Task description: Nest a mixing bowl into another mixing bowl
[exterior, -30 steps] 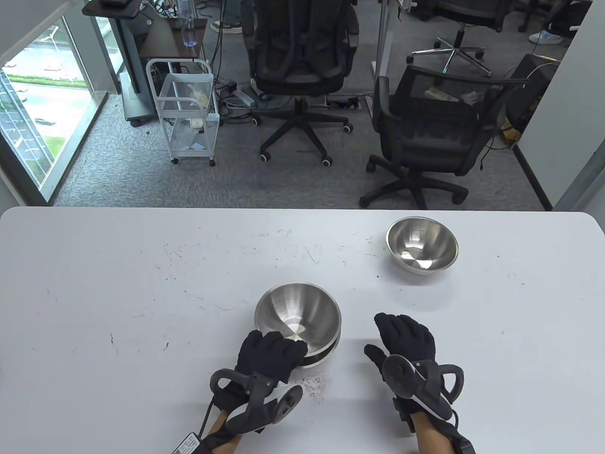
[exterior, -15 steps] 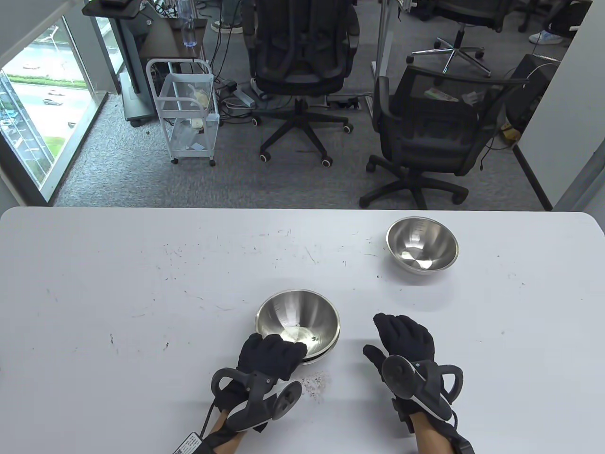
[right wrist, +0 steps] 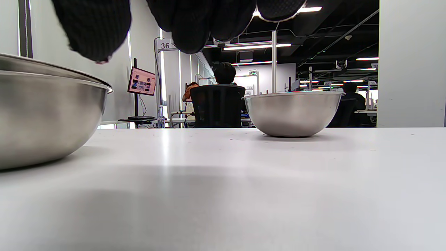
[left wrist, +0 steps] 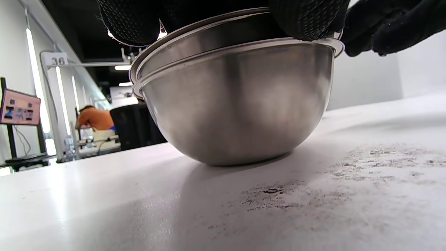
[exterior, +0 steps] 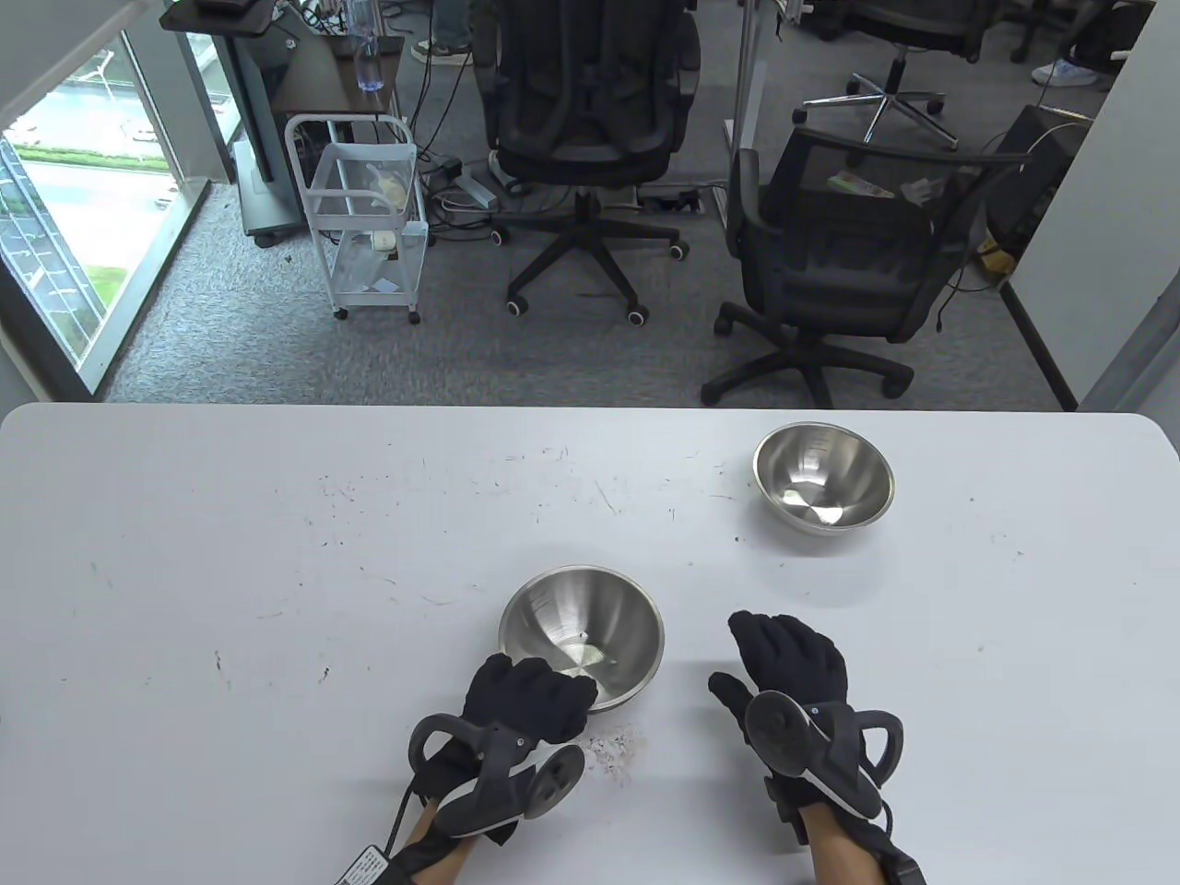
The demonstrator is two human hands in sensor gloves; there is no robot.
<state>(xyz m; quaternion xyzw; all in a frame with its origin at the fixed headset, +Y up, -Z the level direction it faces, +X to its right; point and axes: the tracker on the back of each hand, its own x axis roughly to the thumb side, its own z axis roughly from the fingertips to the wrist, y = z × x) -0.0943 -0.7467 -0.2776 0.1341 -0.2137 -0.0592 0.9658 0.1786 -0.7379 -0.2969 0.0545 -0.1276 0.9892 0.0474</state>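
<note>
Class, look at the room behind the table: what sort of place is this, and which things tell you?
Probably an open-plan office or lab: wheeled office chairs on grey carpet, a monitor on a stand, and a numbered station post.

On the white table (exterior: 277,553), the nested steel mixing bowl (exterior: 579,619) sits inside the outer steel mixing bowl (left wrist: 237,104) near the front edge, about centre. The left gloved hand (exterior: 525,696) rests on their near rim. The right gloved hand (exterior: 793,659) lies just to the right of them, apart. A third steel bowl (exterior: 823,477) stands farther back and to the right. Beyond the table's far edge are two office chairs (exterior: 830,258) and, to the left, a wire trolley (exterior: 359,212).
</note>
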